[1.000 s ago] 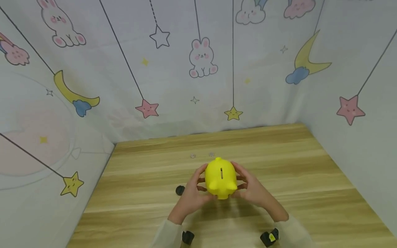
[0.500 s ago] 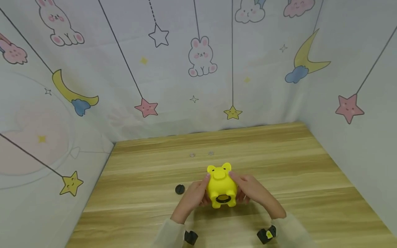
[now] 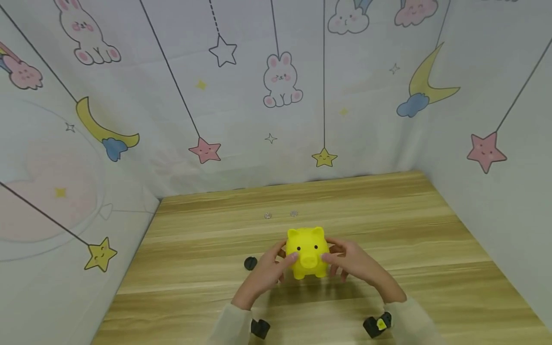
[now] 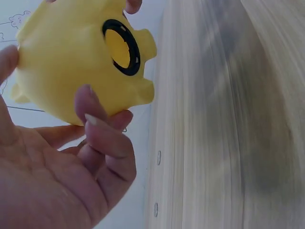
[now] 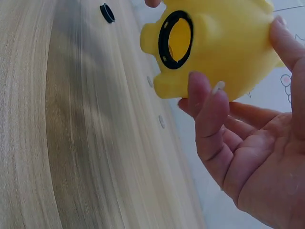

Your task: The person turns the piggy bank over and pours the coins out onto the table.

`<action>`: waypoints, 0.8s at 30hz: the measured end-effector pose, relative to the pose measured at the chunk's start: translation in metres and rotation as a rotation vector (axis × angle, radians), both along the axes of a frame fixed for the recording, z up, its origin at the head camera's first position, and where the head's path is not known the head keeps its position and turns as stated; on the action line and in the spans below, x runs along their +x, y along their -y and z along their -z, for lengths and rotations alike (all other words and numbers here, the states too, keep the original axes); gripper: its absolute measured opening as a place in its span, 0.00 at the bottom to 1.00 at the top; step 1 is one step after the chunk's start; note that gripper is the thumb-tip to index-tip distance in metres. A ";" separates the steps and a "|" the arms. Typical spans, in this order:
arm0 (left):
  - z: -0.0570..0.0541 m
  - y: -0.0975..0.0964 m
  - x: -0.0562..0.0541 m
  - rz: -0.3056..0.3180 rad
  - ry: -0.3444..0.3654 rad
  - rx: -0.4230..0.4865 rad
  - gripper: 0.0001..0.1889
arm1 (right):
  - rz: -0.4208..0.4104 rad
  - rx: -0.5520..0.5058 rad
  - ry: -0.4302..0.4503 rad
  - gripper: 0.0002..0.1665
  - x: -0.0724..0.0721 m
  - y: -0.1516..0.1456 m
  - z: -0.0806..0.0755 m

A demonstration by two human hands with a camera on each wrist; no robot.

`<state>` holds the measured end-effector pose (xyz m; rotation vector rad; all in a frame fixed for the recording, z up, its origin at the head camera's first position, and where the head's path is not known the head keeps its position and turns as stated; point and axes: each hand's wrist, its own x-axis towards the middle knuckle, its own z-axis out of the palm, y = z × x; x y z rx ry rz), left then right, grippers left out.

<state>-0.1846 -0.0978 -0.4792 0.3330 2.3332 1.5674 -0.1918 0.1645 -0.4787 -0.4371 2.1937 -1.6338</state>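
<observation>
Both hands hold a yellow piggy bank (image 3: 308,244) above the table, its face turned toward me. My left hand (image 3: 268,269) grips its left side, thumb by the snout and fingers behind. On the other side my right hand (image 3: 354,261) does the same. In the left wrist view the underside of the piggy bank (image 4: 71,62) shows a black-ringed round hole (image 4: 121,46) with no cover in it. The right wrist view shows that hole too, between the stubby legs. A black round plug (image 3: 250,263) lies on the table just left of my left hand.
Two small coin-like discs, one on the left (image 3: 268,215) and one on the right (image 3: 294,213), lie on the wood-grain table (image 3: 194,239) beyond the piggy bank. A printed cloth (image 3: 241,115) walls the table's back and sides.
The piggy bank has been turned in both hands: first its slotted top showed, then its face with the open underside, now its face level toward me. The plug and discs stay put.
</observation>
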 end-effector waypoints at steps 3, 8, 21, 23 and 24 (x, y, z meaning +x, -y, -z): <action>0.000 0.003 0.000 0.010 0.017 0.048 0.43 | -0.003 -0.033 -0.017 0.47 0.001 -0.002 0.000; -0.001 0.005 0.001 0.031 -0.002 0.114 0.47 | -0.018 -0.070 -0.078 0.51 0.001 -0.004 0.000; -0.002 0.005 0.003 0.020 -0.087 0.148 0.49 | -0.017 -0.109 -0.123 0.57 0.000 -0.005 0.000; -0.002 0.004 0.003 0.018 -0.129 0.161 0.51 | -0.011 -0.114 -0.145 0.59 0.000 -0.004 0.000; -0.001 0.004 0.003 0.018 -0.147 0.163 0.51 | -0.009 -0.113 -0.154 0.59 0.000 -0.003 0.001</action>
